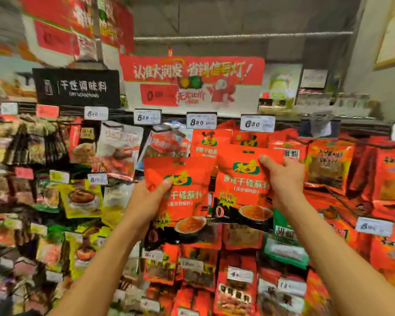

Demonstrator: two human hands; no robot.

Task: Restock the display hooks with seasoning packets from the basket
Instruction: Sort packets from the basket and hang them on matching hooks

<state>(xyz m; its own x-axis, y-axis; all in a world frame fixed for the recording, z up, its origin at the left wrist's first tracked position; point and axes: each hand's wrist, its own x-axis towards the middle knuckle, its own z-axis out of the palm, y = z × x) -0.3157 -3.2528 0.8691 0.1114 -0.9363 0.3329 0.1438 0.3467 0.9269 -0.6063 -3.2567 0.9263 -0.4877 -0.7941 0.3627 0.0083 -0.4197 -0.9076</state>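
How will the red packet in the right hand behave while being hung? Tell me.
The red packet probably stays fairly flat: it shows no sag though the right hand pinches only its upper edge. Likely light for its size. Its glossy film may be slippery.

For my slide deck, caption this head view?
Left hand and right hand each hold a red seasoning packet before stocked display hooks.
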